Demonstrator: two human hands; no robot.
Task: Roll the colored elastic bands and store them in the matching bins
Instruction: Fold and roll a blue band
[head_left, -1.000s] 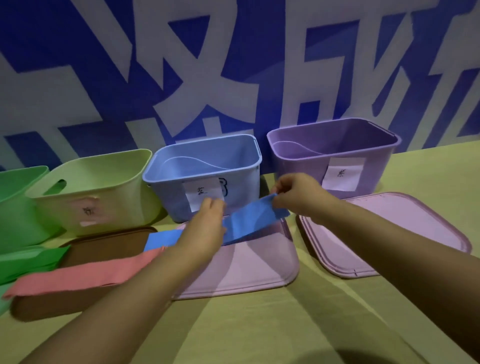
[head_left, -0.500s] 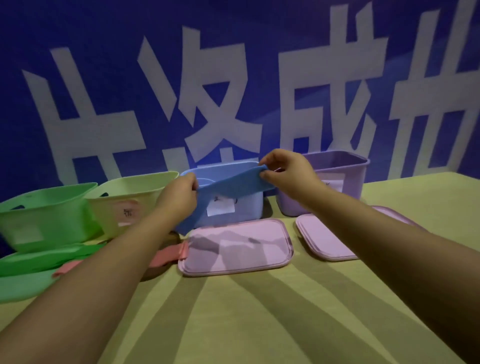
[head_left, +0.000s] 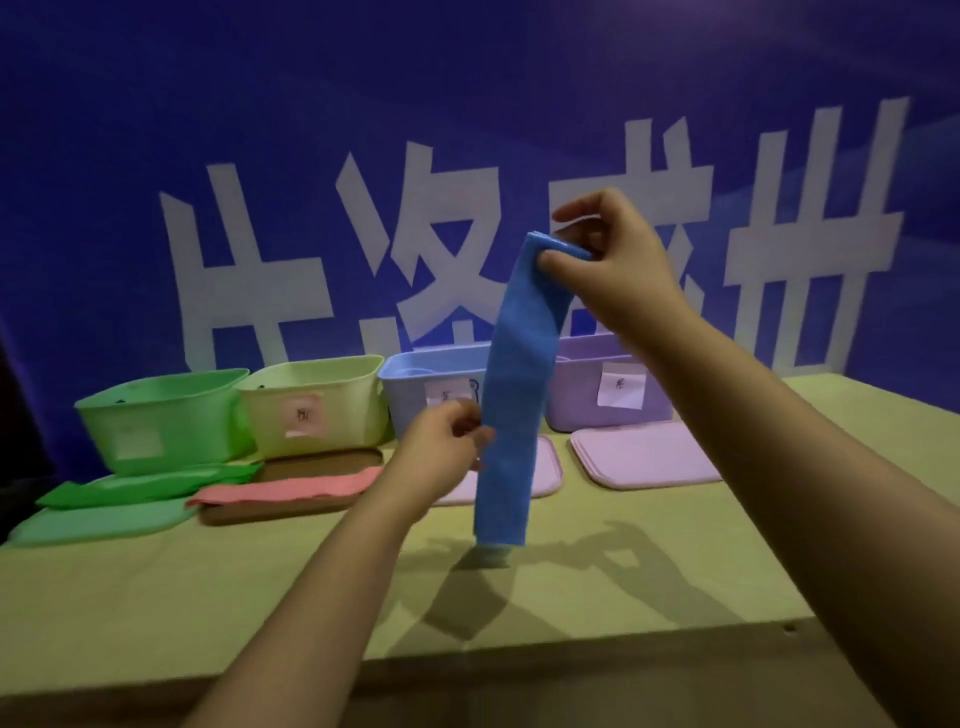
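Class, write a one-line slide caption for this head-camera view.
Right hand dangles a blue elastic band above the table; left hand touches its edge.

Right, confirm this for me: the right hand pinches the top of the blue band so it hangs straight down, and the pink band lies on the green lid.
One detail is wrong. The head view shows the right hand pinching the top of the blue band, which hangs straight down, but the pink band lies on the brown lid, not the green one. The green lid sits further left, under a green band.

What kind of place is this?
Likely a staged sorting station, not a home: labelled colored bins lined up on a plain table, with a blue banner in large white characters behind.
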